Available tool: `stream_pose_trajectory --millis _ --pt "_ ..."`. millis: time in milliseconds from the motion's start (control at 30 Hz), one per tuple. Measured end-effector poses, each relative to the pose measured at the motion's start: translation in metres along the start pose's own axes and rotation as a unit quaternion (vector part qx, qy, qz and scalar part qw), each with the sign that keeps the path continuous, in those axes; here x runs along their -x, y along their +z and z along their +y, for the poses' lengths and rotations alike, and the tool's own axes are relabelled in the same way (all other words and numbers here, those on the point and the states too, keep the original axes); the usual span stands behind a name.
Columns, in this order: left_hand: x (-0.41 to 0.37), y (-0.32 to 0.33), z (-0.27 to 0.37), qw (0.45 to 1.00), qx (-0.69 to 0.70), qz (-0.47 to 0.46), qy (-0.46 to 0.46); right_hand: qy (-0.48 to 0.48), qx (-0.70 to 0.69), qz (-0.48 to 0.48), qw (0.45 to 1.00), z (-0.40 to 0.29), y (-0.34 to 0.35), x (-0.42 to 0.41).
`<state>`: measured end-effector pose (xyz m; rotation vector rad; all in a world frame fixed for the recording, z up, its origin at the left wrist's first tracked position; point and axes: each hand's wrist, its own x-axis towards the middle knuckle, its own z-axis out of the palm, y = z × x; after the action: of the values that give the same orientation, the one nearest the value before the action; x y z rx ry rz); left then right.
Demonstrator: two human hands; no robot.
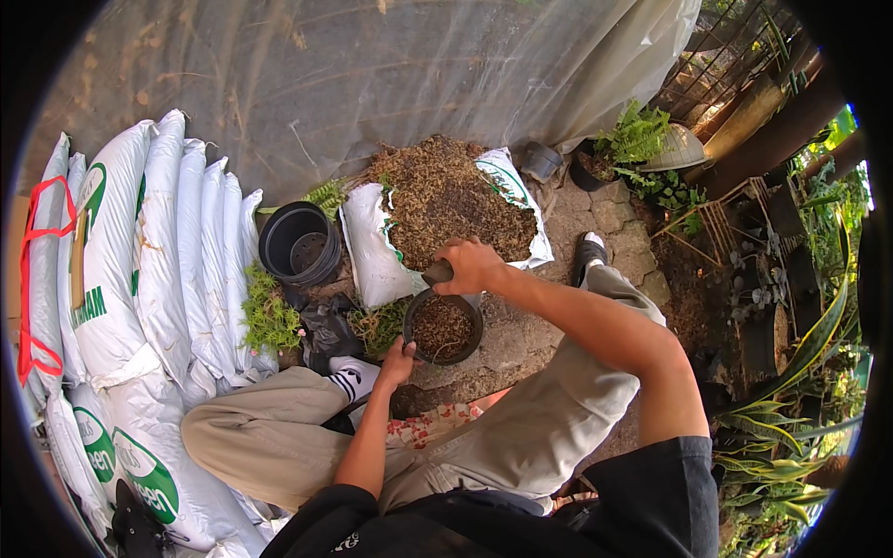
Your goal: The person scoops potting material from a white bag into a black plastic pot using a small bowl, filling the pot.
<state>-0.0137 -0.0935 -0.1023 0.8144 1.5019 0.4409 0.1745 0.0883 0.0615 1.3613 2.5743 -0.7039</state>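
Observation:
In front of me stands a round dark plant pot (446, 329), partly filled with brown potting mix. My left hand (399, 364) grips its left rim, thumb at the edge. Just above the pot's far rim, my right hand (469, 264) is closed around a small dark cup-like container (438, 273); its contents cannot be made out. Beyond my right hand, a torn-open white plastic sack (377, 240) lies on the paving under a large heap of loose brown potting mix (446, 195).
Nested black pots (301, 243) stand left of the open sack, near a black plastic bag (328, 328) and a low green plant (264, 310). Full white sacks (164, 244) are stacked at left. A potted fern (631, 139) stands at back right; plastic sheeting (293, 77) hangs behind.

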Motion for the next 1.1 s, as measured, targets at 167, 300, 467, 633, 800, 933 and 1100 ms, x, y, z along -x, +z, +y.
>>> stream_pose_trajectory --millis 167,300,467,633,800,933,1100 --pt "0.0 0.008 -0.003 0.998 0.022 0.059 0.02 0.085 -0.038 0.048 0.995 0.06 -0.029 -0.028" --pt "-0.003 0.005 -0.002 0.999 -0.026 0.034 0.026 0.205 0.012 0.178 0.962 0.119 -0.046 -0.02" --pt "-0.018 0.005 -0.024 0.999 -0.029 0.027 0.014 0.334 -0.026 0.231 0.913 0.168 -0.031 -0.006" --pt "-0.019 0.003 -0.029 1.0 0.006 0.022 0.0 0.339 -0.094 0.213 0.912 0.179 -0.011 -0.018" --pt "-0.016 -0.001 -0.033 0.998 0.048 0.0 0.037 0.342 -0.104 0.185 0.915 0.154 0.007 -0.046" --pt "-0.011 0.002 -0.029 0.998 0.055 0.01 0.041 0.438 -0.127 0.197 0.868 0.137 0.022 -0.062" --pt "-0.006 0.001 -0.021 0.997 0.058 0.01 0.049 0.496 -0.142 0.197 0.834 0.119 0.022 -0.081"
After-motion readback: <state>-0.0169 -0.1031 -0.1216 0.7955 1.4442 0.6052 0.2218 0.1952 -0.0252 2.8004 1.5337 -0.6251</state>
